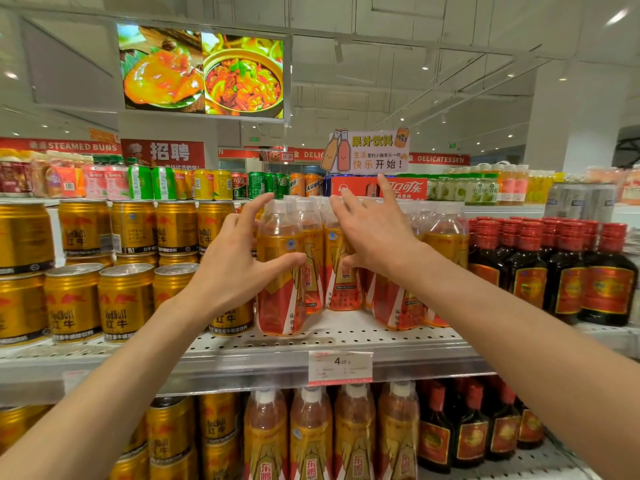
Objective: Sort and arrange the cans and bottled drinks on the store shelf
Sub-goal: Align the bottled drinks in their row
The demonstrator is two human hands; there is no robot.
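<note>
While both bare forearms reach up from below, the left hand (230, 263) spreads its fingers beside the front bottle (281, 271), thumb across its label, gripping nothing. Fingers splayed too, the right hand (375, 233) hovers against the neighbouring clear plastic bottles (341, 268) on the perforated metal shelf (346, 332). Gold ribbed cans (126, 299) reading "RedBull" stand left; a price tag (340, 367) shows 4.20.

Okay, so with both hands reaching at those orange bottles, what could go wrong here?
The front bottle stands alone near the shelf edge; the left hand, open beside it, could knock it off. The right hand reaches among the packed bottles behind, so pushing one may topple its neighbours. The left forearm passes close over the gold cans and might nudge them.
</note>
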